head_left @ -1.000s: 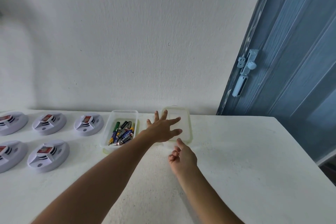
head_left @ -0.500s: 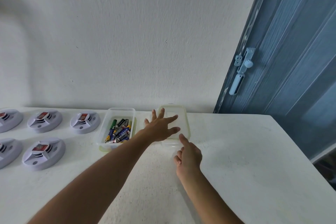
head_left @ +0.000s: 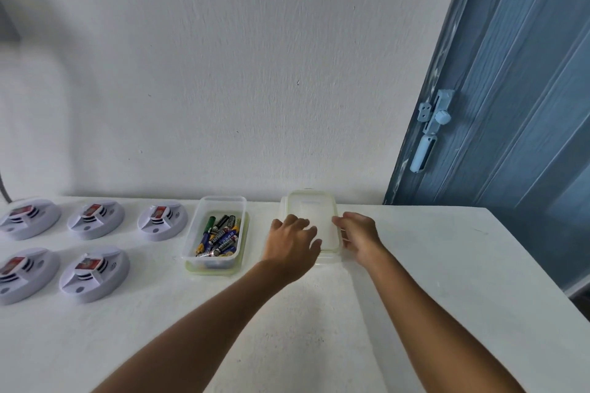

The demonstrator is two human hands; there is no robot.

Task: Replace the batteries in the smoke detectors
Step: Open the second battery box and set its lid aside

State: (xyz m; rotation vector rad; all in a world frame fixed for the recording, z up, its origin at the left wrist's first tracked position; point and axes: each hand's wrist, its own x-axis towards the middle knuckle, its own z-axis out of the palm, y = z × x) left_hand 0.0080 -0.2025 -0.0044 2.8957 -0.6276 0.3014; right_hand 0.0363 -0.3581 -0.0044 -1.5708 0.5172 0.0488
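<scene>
Your left hand (head_left: pixel 292 241) and right hand (head_left: pixel 359 234) clasp the lidded box (head_left: pixel 314 210) at the wall. Left of it, batteries (head_left: pixel 218 236) fill an open tub (head_left: pixel 215 201); five white detectors (head_left: pixel 95 271) sit further left on the table (head_left: pixel 447 281).

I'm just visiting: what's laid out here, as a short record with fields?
Surface: white table
Smoke detectors: five in view, two rows at left
Open container: clear, holds loose batteries
Closed container: clear, lid on, right of the open one
Left hand: fingers curled on the lid
Right hand: at the container's right edge
Background: blue door
</scene>
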